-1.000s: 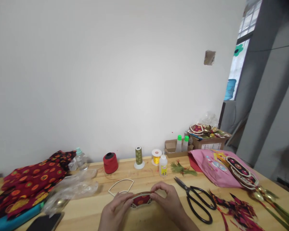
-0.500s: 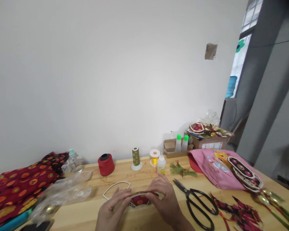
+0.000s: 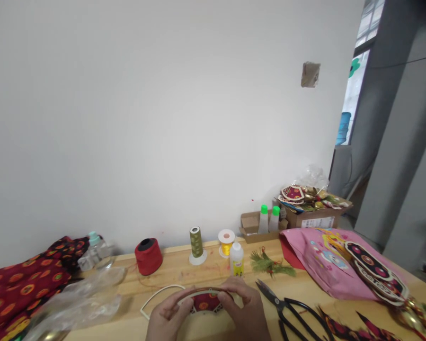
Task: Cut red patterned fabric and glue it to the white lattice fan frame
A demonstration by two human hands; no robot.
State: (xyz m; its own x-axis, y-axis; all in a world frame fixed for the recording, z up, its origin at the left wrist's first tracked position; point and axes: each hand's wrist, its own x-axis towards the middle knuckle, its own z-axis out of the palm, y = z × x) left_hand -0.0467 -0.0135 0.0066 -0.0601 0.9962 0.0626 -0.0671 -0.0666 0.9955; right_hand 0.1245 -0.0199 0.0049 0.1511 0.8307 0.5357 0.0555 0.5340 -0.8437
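Between my two hands is a fan-shaped wooden ornament (image 3: 205,303) with a curved brown edge, a pale cut-out rim and dark red patterned cloth in its middle. My left hand (image 3: 169,316) pinches its left end, thumb in front. At the right end, my right hand (image 3: 242,310) grips it the same way. A thin pale curved frame (image 3: 159,294) lies on the table just beyond my left hand. Past my right hand stands a white glue bottle with a yellow label (image 3: 236,260). Black-handled scissors (image 3: 282,305) lie to the right, blades pointing away from me.
Along the wall stand a red thread cone (image 3: 148,256), a green thread spool (image 3: 196,244) and a yellow thread spool (image 3: 226,244). Patterned cloth (image 3: 24,284) and plastic bags (image 3: 81,303) cover the left. Rightward are a pink bag (image 3: 319,260), green sprigs (image 3: 270,264) and a filled carton (image 3: 314,215).
My view has shifted, so the table things sit lower in the picture. Both hands still hold the ornament, now tilted with more of its curved edge and cloth showing.
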